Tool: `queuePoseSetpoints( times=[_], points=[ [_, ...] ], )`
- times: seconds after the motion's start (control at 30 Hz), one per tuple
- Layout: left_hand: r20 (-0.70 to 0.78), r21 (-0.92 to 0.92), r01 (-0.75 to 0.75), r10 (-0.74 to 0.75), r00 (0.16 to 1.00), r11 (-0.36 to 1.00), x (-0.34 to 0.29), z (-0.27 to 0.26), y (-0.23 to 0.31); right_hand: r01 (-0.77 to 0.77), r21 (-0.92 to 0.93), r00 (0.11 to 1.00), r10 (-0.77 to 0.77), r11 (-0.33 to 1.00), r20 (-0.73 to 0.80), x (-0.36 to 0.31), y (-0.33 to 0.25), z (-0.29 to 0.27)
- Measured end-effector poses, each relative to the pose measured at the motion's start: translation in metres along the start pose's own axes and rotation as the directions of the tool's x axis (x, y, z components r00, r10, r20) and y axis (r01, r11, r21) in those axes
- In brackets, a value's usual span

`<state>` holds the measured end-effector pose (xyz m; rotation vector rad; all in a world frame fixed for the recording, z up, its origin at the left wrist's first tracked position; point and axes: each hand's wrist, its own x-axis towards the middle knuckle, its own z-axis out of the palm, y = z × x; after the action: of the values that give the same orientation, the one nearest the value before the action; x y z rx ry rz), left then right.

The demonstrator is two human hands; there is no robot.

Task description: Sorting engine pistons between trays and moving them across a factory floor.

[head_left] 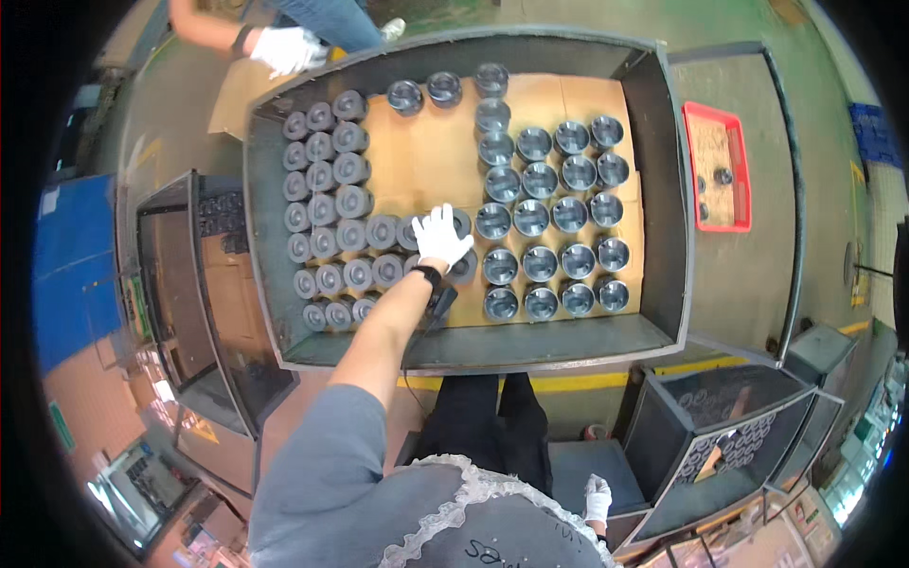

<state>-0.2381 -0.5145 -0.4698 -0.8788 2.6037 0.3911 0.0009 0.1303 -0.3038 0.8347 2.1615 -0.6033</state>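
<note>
My left hand (441,239), in a white glove, reaches into a large grey metal bin (530,352) and lies with fingers spread over the grey pistons near its middle. It covers part of the pistons beneath, so how firmly it touches them is hidden. On the left, rows of pistons (353,202) show round, ringed tops. To the right, pistons (531,218) show hollow, shinier insides. A dark object with a cable (440,308) lies beside my left wrist. My right hand (597,499), also gloved, is low beside my body with fingers curled; nothing shows in it.
Another person's gloved hand (287,49) is beyond the bin's far left corner. A red tray (717,170) with a few small dark parts lies to the right. Other metal bins stand at the left (222,312) and lower right (668,454). Brown cardboard (417,161) lines the large bin.
</note>
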Motion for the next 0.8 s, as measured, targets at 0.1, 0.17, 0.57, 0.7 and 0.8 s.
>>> queuePoseSetpoints(
  times=[0.1,0.17,0.57,0.7,0.8],
  points=[
    [0.039,0.065,-0.026,0.024,0.999,0.998,0.025,0.02,0.013,-0.071,0.039,0.997,0.071,0.997,0.009,-0.028,0.009,0.009],
    [0.035,0.209,0.049,-0.057,0.998,0.977,0.035,0.034,0.006,-0.088,0.065,0.996,0.088,0.994,0.005,-0.04,-0.01,0.02],
    [-0.149,-0.372,-0.015,-0.044,0.988,0.928,-0.054,-0.097,0.007,0.582,-0.292,0.789,-0.614,0.759,-0.022,-0.023,-0.204,-0.002],
    [-0.089,-0.641,-0.148,0.119,0.989,0.753,-0.173,-0.189,0.059,0.518,0.482,0.741,-0.652,0.706,0.159,-0.052,-0.311,-0.02],
    [-0.27,-0.564,-0.46,0.373,0.888,0.686,-0.27,-0.24,0.11,0.127,0.847,0.538,-0.753,0.516,0.379,-0.071,-0.338,-0.025]
  ],
)
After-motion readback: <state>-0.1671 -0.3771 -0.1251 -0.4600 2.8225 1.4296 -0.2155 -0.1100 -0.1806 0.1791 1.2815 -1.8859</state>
